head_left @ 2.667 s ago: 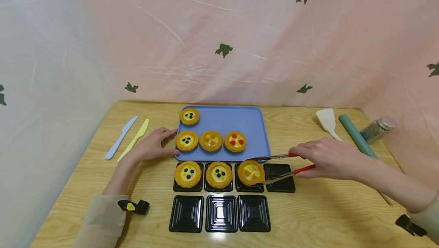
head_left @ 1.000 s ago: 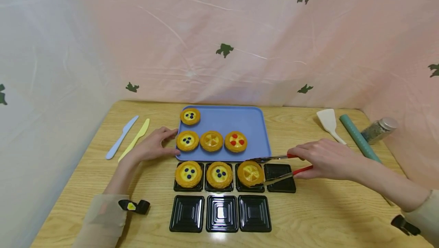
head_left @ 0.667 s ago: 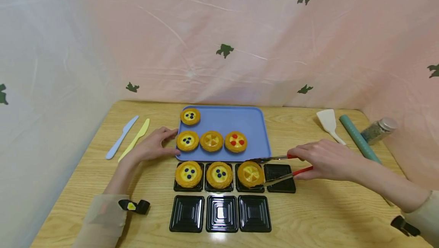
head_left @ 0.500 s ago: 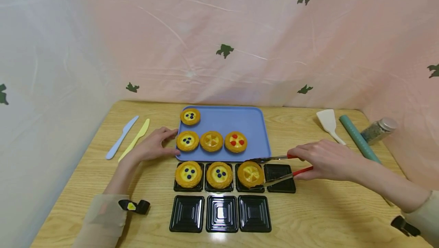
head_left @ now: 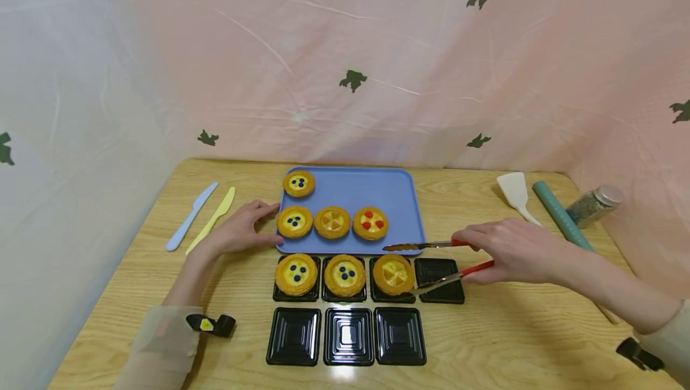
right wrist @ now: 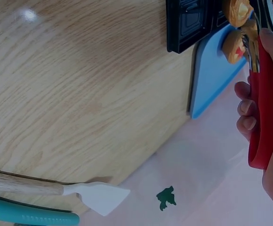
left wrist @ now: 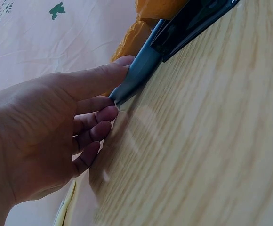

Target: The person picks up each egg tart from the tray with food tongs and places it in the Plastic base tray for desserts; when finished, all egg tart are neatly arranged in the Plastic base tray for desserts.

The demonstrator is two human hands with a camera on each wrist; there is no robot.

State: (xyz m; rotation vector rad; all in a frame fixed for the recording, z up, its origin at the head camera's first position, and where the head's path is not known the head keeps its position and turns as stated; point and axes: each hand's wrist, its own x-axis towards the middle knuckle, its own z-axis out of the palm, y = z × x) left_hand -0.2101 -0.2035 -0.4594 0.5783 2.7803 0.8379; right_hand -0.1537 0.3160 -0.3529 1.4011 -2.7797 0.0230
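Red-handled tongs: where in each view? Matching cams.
Head: the tongs are right of centre, pointing left from the right hand.
Left wrist: not in view.
Right wrist: upper right, red handles lowermost, metal ends running up to the top edge.
Shared landmark: blue tray, seen in all three.

- In the head view, the right hand (head_left: 509, 251) is hiding the rear end of the tongs (head_left: 439, 283), near 4 o'clock.
- The forearm (head_left: 609, 287) is covering part of a green rod (head_left: 560, 213) there.
- The contents of the jar (head_left: 591, 205) at 3 o'clock are looking too small to identify.
- In the left-wrist view, the edge is cropping a tart (left wrist: 157, 7) at 12 o'clock.
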